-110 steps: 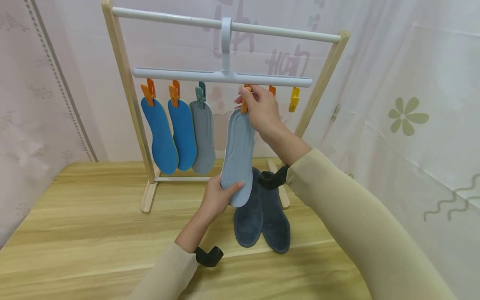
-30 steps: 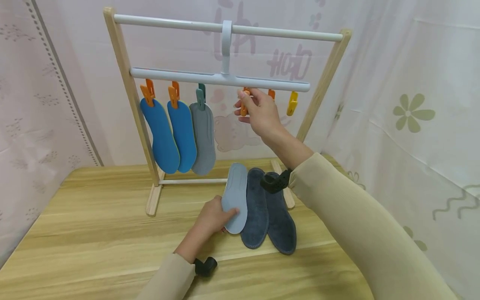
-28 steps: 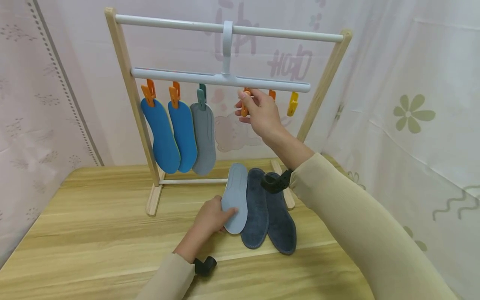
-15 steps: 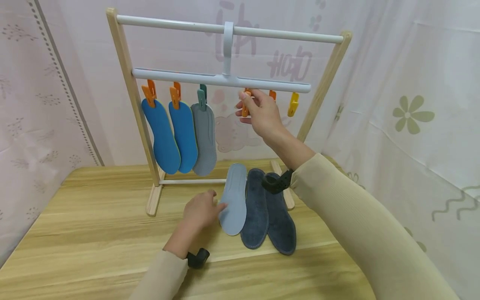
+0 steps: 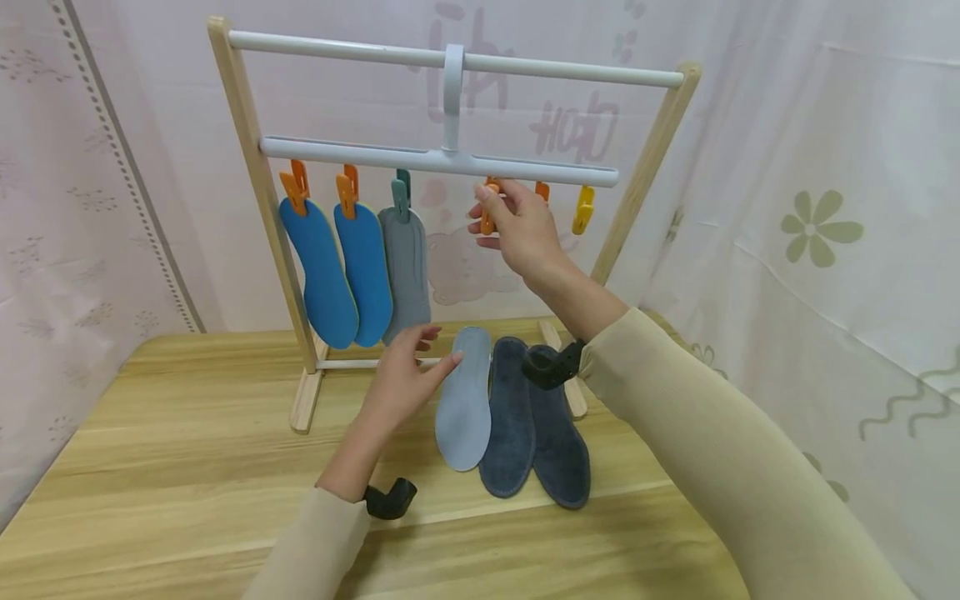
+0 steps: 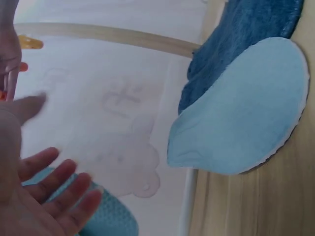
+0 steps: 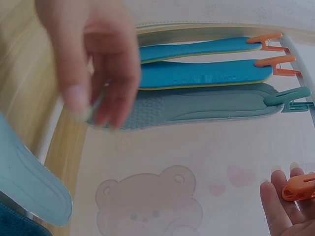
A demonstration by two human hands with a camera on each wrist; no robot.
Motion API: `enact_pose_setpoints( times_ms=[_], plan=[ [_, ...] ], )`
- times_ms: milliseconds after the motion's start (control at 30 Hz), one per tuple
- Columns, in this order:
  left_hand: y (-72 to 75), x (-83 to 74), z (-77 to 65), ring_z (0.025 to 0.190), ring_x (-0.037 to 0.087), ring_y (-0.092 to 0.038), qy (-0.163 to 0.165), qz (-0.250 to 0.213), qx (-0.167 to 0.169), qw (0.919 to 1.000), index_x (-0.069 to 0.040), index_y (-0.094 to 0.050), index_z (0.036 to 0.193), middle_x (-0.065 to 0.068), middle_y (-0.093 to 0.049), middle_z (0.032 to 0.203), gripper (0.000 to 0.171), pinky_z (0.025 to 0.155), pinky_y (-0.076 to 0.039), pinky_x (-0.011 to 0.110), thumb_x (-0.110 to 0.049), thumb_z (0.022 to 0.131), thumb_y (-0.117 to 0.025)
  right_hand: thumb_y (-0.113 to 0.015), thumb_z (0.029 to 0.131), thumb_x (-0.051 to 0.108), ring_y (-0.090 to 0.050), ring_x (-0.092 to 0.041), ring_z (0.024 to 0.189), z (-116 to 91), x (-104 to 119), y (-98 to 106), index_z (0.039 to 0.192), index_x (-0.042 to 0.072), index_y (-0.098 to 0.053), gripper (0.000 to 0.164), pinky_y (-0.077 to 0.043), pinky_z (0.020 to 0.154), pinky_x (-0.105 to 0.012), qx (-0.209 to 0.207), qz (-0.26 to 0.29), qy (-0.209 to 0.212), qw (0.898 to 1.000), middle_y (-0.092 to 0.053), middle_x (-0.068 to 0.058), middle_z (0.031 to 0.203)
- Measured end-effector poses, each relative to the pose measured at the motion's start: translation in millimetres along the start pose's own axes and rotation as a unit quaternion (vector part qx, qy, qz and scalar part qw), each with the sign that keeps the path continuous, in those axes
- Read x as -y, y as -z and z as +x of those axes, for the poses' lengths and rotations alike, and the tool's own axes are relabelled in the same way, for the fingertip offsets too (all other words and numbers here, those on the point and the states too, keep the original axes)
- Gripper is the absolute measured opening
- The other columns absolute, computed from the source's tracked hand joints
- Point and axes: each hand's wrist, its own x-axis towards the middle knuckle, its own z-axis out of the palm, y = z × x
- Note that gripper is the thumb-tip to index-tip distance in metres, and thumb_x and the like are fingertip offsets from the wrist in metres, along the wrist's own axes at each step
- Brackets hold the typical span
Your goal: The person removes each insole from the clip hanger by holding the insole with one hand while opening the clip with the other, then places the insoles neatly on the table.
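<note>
Left hand: fingers apart, near loose insole.
Right hand: fingers pinching orange clip under hanger.
Loose insole: on table, beside dark pair.
Hung insoles: two blue, one grey.

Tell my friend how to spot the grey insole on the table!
Find the rack standing on the table. On that table, beside the left hand, lies the grey insole. It's lighter than the dark insoles next to it and, unlike the hanging insoles, isn't clipped up.
</note>
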Motion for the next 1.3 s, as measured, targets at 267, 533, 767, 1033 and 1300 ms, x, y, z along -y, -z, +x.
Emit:
enact_pose_setpoints(
  times_ms=[267,533,767,1033,1300],
  plan=[
    [14.2,5.5,1.7,0.145,0.032,-0.038,-0.006,-0.026,0.003,0.9996,-0.018,-0.033,0.157,0.012,-0.033,0.160,0.071,0.117,-0.038,0.055,-0.058,0.101,-0.051,-0.052,0.105,0.036,-0.070,-0.023,0.099,0.0,0.9,0.3,0.133,0.016,-0.058,0.034,-0.061,0.091,-0.036,0.002,0.006,-0.003,1.000,-0.063,-0.010,0.107],
    [16.6,6.4,3.5,0.155,0.033,-0.023,0.005,-0.038,-0.031,0.9988,-0.020,-0.022,0.161,0.011,-0.018,0.168,0.077,0.123,-0.027,0.060,-0.057,0.101,-0.052,-0.052,0.105,0.036,-0.069,-0.025,0.100,-0.8,0.2,1.0,0.133,0.016,-0.058,0.035,-0.060,0.093,-0.037,0.005,0.010,-0.001,1.000,-0.063,-0.011,0.108],
    [19.3,7.6,3.8,0.158,0.033,-0.014,0.027,-0.044,-0.049,0.9974,-0.022,-0.014,0.163,0.010,-0.011,0.171,0.084,0.124,-0.023,0.062,-0.057,0.099,-0.054,-0.052,0.105,0.036,-0.069,-0.028,0.103,-1.0,-0.4,1.5,0.133,0.015,-0.058,0.034,-0.061,0.092,-0.036,0.006,0.012,-0.003,1.000,-0.064,-0.012,0.110],
    [23.8,9.0,2.3,0.160,0.033,-0.006,0.048,-0.038,-0.067,0.9959,-0.018,-0.005,0.164,0.011,-0.002,0.172,0.091,0.125,-0.018,0.062,-0.060,0.099,-0.053,-0.053,0.105,0.036,-0.070,-0.026,0.101,-2.0,0.0,1.4,0.131,0.015,-0.058,0.034,-0.061,0.092,-0.037,0.005,0.009,-0.001,1.000,-0.064,-0.014,0.111],
    [24.4,9.6,3.3,0.158,0.032,-0.018,0.063,-0.096,-0.052,0.9921,-0.016,-0.006,0.164,0.012,-0.021,0.168,0.090,0.125,-0.023,0.059,-0.056,0.099,-0.055,-0.053,0.105,0.036,-0.069,-0.026,0.100,-3.8,0.0,3.2,0.131,0.016,-0.058,0.034,-0.061,0.093,-0.037,0.003,0.009,-0.002,1.000,-0.064,-0.010,0.107]
  ],
)
